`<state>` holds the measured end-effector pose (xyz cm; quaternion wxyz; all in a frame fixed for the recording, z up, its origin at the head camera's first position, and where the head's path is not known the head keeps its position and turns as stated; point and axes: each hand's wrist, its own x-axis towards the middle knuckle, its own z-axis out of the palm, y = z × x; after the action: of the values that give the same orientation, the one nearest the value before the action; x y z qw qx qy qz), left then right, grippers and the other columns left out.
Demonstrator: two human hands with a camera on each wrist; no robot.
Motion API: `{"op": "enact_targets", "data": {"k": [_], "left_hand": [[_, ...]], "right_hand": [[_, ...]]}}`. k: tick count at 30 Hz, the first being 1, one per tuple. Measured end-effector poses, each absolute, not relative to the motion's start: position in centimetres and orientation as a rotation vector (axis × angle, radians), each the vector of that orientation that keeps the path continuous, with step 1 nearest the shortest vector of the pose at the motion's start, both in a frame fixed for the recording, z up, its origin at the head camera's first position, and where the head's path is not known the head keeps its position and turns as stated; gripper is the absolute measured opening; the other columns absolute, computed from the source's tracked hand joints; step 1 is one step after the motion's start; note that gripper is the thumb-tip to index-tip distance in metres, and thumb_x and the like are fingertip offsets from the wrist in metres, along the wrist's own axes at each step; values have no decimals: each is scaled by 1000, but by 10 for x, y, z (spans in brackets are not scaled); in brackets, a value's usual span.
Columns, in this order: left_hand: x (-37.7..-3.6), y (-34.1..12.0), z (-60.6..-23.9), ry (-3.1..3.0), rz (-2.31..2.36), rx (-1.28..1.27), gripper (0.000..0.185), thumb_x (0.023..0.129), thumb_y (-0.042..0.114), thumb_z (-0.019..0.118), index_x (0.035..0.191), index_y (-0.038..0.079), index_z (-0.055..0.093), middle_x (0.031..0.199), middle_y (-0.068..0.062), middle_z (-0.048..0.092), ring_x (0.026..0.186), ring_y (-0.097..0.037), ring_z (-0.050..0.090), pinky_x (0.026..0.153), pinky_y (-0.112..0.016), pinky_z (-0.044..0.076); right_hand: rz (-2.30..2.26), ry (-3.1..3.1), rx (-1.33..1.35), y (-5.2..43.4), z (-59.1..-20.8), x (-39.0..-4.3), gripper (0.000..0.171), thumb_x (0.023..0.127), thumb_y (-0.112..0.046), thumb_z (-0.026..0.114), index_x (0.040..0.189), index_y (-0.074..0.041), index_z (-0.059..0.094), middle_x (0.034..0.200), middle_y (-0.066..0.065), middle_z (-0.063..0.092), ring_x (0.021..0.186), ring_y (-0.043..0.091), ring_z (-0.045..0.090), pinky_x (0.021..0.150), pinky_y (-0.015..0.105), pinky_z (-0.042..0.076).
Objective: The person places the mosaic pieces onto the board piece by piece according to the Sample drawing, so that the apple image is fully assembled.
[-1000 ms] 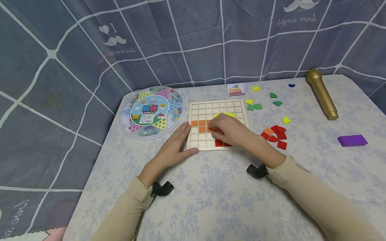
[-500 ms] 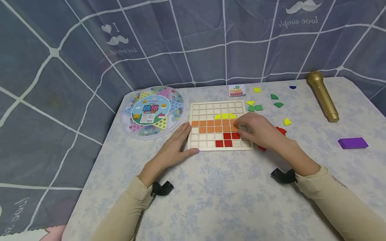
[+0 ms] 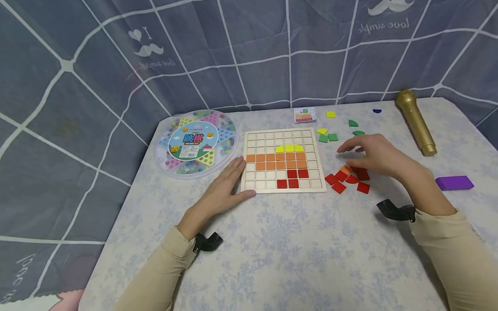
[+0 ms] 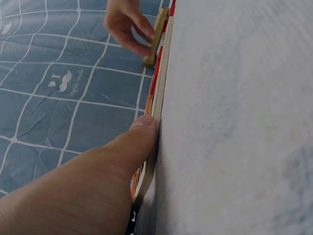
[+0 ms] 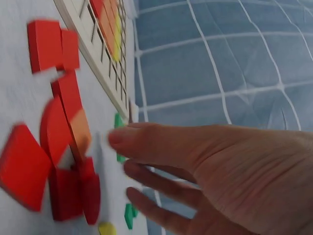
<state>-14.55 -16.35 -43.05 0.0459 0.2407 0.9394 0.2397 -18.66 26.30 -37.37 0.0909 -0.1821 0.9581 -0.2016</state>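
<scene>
Grid board (image 3: 271, 175): yellow, orange, red tiles (image 3: 280, 164) seated in cells. Left hand (image 3: 222, 190), fingers extended, touches its left edge; right hand (image 3: 381, 156), fingers apart, hovers by loose red pieces (image 3: 352, 179) beside board.

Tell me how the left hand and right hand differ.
The left hand touches the left edge of the grid board; the right hand hovers beside the board, near the loose red pieces. The left hand's fingers lie fairly straight; the right hand's are loosely bent, with nothing visible between them. Both hands are bare and come out of beige sleeves.
</scene>
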Motion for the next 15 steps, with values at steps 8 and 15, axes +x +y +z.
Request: {"op": "enact_targets", "data": {"k": [8,15], "left_hand": [[-146,-165,-431,2865,716,720,98,99,55,69,169,7,21,178,-8,15,165,-26,11,131,-51,21],[-146,-164,-431,2872,726,743,97,99,53,70,168,4,23,177,-11,17,165,-29,12,131,-52,21]], "right_hand": [[-603,2736,-571,268,-384,-193,31,86,-3,80,116,-10,78,125,15,69,107,31,60,95,57,55],[-608,2756,-633,267,-388,-194,27,85,-2,78,111,-10,78,118,10,70,104,28,62,93,55,56]]}}
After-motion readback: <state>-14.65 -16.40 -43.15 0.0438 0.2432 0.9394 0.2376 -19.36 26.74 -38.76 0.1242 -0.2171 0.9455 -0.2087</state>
